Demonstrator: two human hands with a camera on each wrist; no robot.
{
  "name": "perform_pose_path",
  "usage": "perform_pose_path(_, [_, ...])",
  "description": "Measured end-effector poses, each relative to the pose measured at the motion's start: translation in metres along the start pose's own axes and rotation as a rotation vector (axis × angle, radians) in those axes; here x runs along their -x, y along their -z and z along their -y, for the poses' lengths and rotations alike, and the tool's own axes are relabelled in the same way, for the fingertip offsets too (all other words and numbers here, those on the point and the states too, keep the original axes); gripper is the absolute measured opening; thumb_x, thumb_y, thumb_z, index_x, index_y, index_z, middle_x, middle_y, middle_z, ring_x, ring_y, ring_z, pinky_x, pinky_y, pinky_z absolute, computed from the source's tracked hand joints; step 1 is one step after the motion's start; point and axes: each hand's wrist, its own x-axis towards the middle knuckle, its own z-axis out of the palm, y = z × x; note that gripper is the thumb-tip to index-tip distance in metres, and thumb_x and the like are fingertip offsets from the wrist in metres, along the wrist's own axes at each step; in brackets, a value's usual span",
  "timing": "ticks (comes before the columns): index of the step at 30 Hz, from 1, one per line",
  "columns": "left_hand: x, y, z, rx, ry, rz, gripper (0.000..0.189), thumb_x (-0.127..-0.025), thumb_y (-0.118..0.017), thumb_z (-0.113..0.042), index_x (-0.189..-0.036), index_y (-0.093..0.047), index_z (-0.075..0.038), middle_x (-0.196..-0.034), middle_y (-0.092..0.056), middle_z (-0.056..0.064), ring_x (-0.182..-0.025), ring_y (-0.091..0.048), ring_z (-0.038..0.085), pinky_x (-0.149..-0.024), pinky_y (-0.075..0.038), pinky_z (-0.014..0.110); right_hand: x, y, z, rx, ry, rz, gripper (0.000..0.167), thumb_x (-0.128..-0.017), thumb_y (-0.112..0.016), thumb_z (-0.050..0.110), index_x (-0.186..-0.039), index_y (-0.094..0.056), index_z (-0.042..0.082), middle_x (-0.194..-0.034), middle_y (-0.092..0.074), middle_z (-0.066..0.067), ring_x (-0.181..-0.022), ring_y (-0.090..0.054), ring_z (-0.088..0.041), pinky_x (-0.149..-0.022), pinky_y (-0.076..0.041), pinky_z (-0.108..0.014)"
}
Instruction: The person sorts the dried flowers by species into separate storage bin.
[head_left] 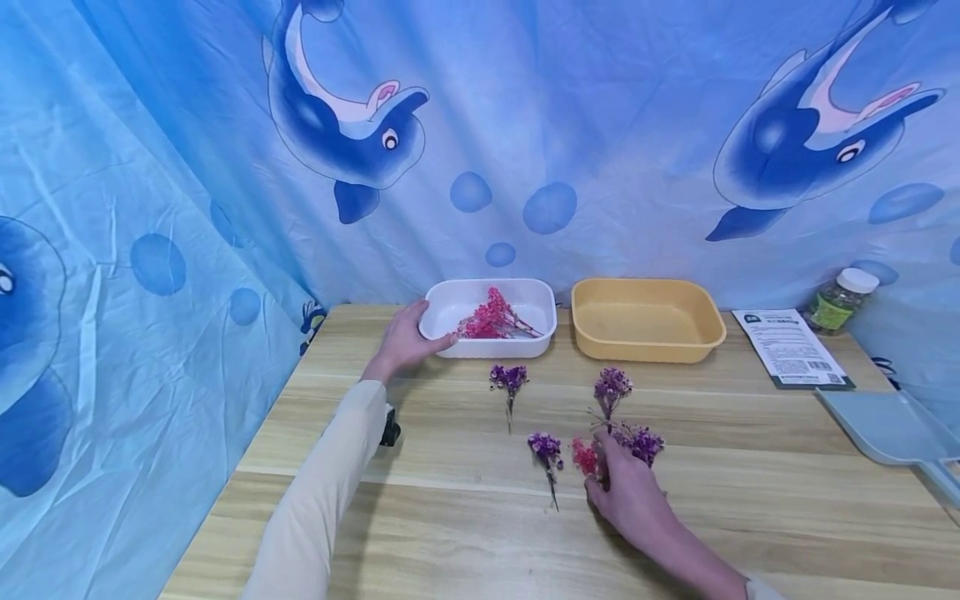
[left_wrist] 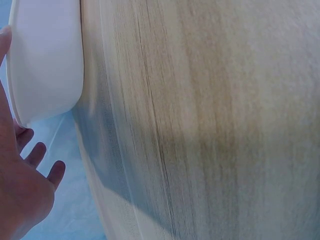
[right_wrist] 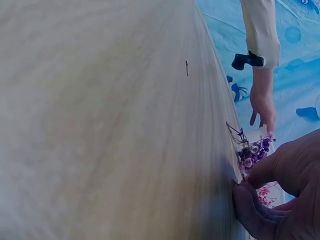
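My left hand (head_left: 405, 340) holds the left end of a white plastic tray (head_left: 491, 349), thumb at the front rim and fingers round the side. Seen from the left wrist, the tray (left_wrist: 47, 60) stands at the table's far edge. Pink dried flowers (head_left: 491, 317) lie in it. My right hand (head_left: 628, 492) pinches a sprig of pink dried flowers (head_left: 584, 457) low over the table, its stem mostly hidden by the fingers. Close around it lie purple dried flower sprigs, one to the left (head_left: 545, 450), one behind (head_left: 612, 386) and one to the right (head_left: 642, 443).
Another purple sprig (head_left: 509, 380) lies before the white tray. A yellow tray (head_left: 648, 348) stands right of it. Farther right are a printed packet (head_left: 791, 346), a lidded jar (head_left: 838, 302) and a light blue dustpan (head_left: 892, 425). A dolphin-print curtain (head_left: 600, 125) hangs behind the wooden table (head_left: 450, 533).
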Motion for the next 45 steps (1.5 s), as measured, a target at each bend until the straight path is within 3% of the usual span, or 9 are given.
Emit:
perform_pose_path(8, [0.0,0.0,-0.001,0.003,-0.001,-0.002,0.103,-0.08,-0.077,-0.056,-0.153,-0.033,0.001,-0.159,-0.03,0.021,-0.144,-0.028,0.04,-0.116,-0.024,0.058,0.001,0.005,0.003,-0.008,-0.008,-0.007,0.073,-0.071,-0.081,-0.009,-0.137,-0.05,-0.007,-0.086,-0.063,-0.001,-0.062,-0.054,-0.006,-0.052,-0.05,-0.016])
perform_pose_path(13, [0.0,-0.001,0.0,0.006,-0.003,0.002,0.102,-0.08,-0.078,-0.055,-0.153,-0.033,0.001,-0.158,-0.031,0.021,-0.143,-0.028,0.04,-0.116,-0.024,0.057,0.002,0.01,0.009,-0.068,-0.002,0.007,0.074,-0.073,-0.078,-0.012,-0.14,-0.047,-0.008,-0.083,-0.062,-0.001,-0.064,-0.055,-0.005,-0.055,-0.052,-0.016])
perform_pose_path(21, [0.0,0.0,0.0,0.004,-0.008,-0.002,0.101,-0.08,-0.079,-0.053,-0.153,-0.034,0.002,-0.158,-0.031,0.021,-0.143,-0.029,0.041,-0.115,-0.024,0.058,-0.006,0.023,0.012,-0.136,0.077,0.016,0.073,-0.077,-0.074,-0.014,-0.143,-0.044,-0.007,-0.081,-0.061,-0.001,-0.058,-0.054,-0.001,-0.05,-0.052,-0.017])
perform_pose_path(27, [0.0,0.001,0.0,0.002,-0.01,0.0,0.101,-0.08,-0.078,-0.054,-0.153,-0.034,0.002,-0.158,-0.032,0.021,-0.143,-0.029,0.041,-0.115,-0.024,0.058,-0.026,0.032,0.009,-0.046,0.213,-0.02,0.072,-0.073,-0.079,-0.012,-0.138,-0.047,-0.009,-0.08,-0.063,-0.001,-0.058,-0.054,0.0,-0.049,-0.05,-0.016])
perform_pose_path(37, [0.002,0.001,-0.001,-0.007,-0.008,0.005,0.103,-0.08,-0.077,-0.056,-0.153,-0.033,0.002,-0.158,-0.03,0.021,-0.144,-0.028,0.041,-0.116,-0.023,0.057,-0.069,0.042,0.011,0.046,0.352,-0.014,0.068,-0.075,-0.081,-0.007,-0.135,-0.051,-0.006,-0.084,-0.065,-0.003,-0.06,-0.055,-0.007,-0.05,-0.049,-0.018])
perform_pose_path(45, [0.002,0.0,-0.001,0.001,-0.001,-0.002,0.102,-0.08,-0.077,-0.056,-0.153,-0.034,0.0,-0.158,-0.031,0.02,-0.143,-0.028,0.04,-0.116,-0.024,0.057,-0.112,0.04,0.027,0.14,0.44,-0.001,0.067,-0.079,-0.081,0.002,-0.138,-0.05,0.0,-0.087,-0.067,-0.004,-0.063,-0.059,-0.012,-0.051,-0.049,-0.022])
